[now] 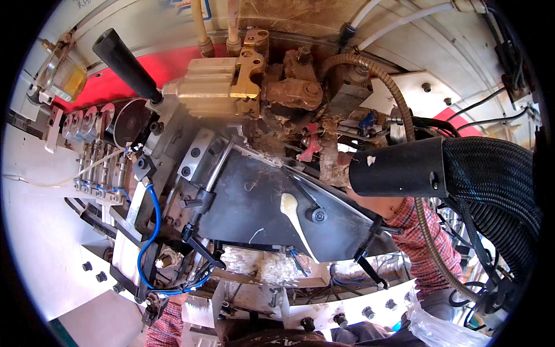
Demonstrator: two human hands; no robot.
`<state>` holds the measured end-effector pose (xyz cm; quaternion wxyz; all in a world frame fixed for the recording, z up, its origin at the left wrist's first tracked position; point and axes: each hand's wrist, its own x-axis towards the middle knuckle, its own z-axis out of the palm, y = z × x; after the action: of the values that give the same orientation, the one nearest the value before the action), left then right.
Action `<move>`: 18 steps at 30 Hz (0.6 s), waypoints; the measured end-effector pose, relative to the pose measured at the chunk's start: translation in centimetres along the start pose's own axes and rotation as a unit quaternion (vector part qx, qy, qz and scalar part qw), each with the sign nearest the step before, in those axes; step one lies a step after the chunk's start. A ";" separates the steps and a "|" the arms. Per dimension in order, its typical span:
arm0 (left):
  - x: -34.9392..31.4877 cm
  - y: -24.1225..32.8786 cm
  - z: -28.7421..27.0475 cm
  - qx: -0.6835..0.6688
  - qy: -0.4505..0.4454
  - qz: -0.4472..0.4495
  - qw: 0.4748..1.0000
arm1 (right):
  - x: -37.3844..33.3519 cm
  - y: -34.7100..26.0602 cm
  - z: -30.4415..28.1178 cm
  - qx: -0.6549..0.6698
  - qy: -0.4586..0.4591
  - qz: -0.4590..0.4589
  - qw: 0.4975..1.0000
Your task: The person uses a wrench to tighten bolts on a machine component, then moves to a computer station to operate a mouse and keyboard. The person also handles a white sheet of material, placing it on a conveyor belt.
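My right arm, in a red checked sleeve, reaches up from the lower right to a machine. Bare skin of my right hand and wrist (376, 202) shows below a black cylinder (399, 168), which hides most of the fingers. The hand is close to dusty brown metal parts (295, 92) and a small red piece (310, 143). Of my left hand (177, 298) only a sliver shows under the machine's left side, above the checked cuff; its fingers are hidden. Between the arms, a cream spoon-shaped piece (292, 211) lies on a slanted dark plate (243, 196).
A black handle (124, 63) sticks up at the upper left. Blue tubing (156, 231) loops down the left side. Thick braided hoses (491, 173) and a flexible metal conduit (404, 104) run along the right. Clear plastic (445, 324) lies at the lower right.
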<state>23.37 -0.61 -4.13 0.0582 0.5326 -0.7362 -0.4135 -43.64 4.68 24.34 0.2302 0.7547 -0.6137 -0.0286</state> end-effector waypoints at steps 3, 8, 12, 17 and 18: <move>-0.1 0.1 0.0 -0.010 -0.005 -0.007 1.000 | 0.0 0.1 0.2 -0.001 0.003 0.000 1.000; -0.4 0.1 -0.1 -0.026 -0.006 -0.014 1.000 | -0.4 -0.4 -0.3 -0.006 0.006 0.002 1.000; -1.5 0.2 0.0 -0.048 -0.003 -0.025 0.999 | 0.2 -0.4 -0.2 -0.005 0.007 0.002 1.000; 0.2 0.7 -0.8 -0.067 -0.020 -0.025 0.997 | -0.6 0.0 -1.0 -0.024 -0.002 0.000 1.000; -0.2 0.6 -0.7 -0.071 -0.016 -0.033 0.997 | -0.3 -0.2 -0.6 -0.022 -0.001 -0.005 1.000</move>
<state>23.35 -0.81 -3.18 0.0707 0.5442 -0.6878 -0.4752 -43.35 5.17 24.78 0.2458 0.7525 -0.6095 -0.0439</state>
